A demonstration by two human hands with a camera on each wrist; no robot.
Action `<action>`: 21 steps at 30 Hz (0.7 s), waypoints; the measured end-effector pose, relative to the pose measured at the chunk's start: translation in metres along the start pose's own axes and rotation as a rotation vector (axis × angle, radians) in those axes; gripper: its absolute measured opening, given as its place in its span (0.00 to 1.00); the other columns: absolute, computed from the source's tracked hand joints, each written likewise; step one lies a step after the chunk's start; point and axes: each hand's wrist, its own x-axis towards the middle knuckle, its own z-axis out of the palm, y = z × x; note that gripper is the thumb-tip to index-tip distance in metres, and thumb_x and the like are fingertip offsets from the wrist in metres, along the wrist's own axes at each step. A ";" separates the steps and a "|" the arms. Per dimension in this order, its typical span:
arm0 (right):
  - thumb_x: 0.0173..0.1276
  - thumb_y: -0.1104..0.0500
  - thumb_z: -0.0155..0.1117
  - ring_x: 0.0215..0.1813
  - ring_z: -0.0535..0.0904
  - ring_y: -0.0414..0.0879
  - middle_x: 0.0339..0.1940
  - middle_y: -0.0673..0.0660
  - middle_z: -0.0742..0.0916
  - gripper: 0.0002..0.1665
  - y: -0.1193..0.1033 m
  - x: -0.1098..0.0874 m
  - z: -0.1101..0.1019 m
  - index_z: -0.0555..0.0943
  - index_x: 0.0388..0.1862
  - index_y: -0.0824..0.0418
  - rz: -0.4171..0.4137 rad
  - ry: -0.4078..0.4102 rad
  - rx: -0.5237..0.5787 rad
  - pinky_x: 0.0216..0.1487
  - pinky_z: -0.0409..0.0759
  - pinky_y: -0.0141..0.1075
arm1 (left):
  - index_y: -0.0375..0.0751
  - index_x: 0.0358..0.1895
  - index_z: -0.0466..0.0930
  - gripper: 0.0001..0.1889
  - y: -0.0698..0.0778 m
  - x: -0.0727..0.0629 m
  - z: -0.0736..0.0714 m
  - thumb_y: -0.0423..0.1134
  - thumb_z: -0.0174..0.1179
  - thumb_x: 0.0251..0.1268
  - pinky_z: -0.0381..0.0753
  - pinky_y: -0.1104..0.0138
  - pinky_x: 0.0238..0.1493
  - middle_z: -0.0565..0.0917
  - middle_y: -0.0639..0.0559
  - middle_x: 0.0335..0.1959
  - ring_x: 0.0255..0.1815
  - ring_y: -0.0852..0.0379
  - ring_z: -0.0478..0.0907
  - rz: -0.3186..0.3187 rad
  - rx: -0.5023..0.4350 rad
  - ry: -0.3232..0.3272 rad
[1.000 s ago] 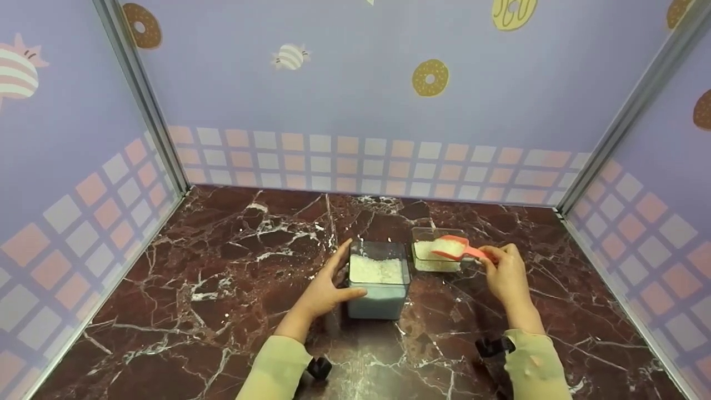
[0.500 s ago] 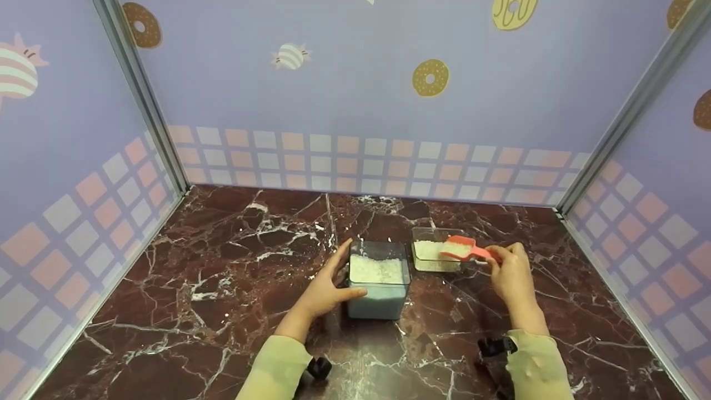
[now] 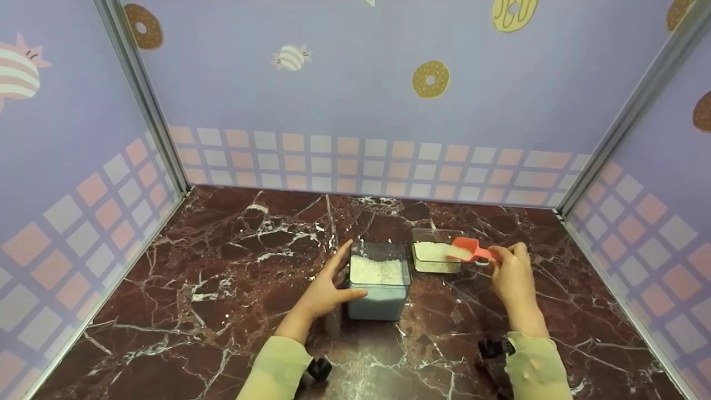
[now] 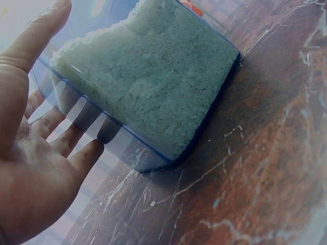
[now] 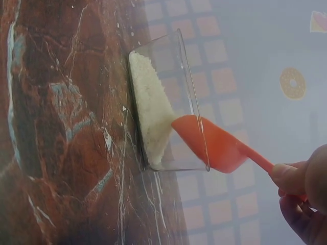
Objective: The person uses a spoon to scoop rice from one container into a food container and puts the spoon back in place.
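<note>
Now scoop (image 3: 466,249) tipped steeper, rice (image 3: 432,252) sliding into clear box (image 3: 437,235)

Your head camera looks forward and down from above, sharing the square, blue-tinted clear plastic tub (image 3: 377,303) with your left wrist camera, which views its side from close by, steeply tilted. Your right wrist camera, rolled nearly sideways, faces the lilac patterned wall (image 5: 276,30) past the small transparent rectangular box (image 5: 173,56) and orange-red plastic scoop (image 5: 217,145), both also in the head view; its haze leaves depth uncertain.
</note>
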 end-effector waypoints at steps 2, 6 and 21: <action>0.63 0.77 0.65 0.46 0.76 0.70 0.41 0.72 0.77 0.12 0.000 0.000 0.001 0.85 0.46 0.76 -0.017 0.015 -0.001 0.51 0.79 0.62 | 0.59 0.86 0.42 0.59 0.000 0.000 0.000 0.44 0.77 0.59 0.50 0.46 0.86 0.44 0.42 0.87 0.87 0.40 0.44 -0.010 -0.003 -0.003; 0.61 0.78 0.66 0.45 0.76 0.70 0.39 0.72 0.77 0.12 -0.002 0.000 0.000 0.86 0.44 0.76 -0.055 0.047 -0.007 0.49 0.79 0.63 | 0.60 0.85 0.42 0.58 -0.001 0.000 -0.001 0.44 0.76 0.59 0.50 0.45 0.86 0.44 0.42 0.87 0.87 0.40 0.44 -0.012 0.003 -0.001; 0.56 0.79 0.68 0.42 0.74 0.68 0.38 0.69 0.77 0.15 -0.007 0.001 0.004 0.86 0.43 0.74 -0.212 0.144 -0.033 0.46 0.77 0.59 | 0.53 0.86 0.41 0.60 0.000 0.000 0.000 0.43 0.77 0.58 0.52 0.48 0.86 0.46 0.40 0.86 0.86 0.40 0.46 -0.006 0.010 0.006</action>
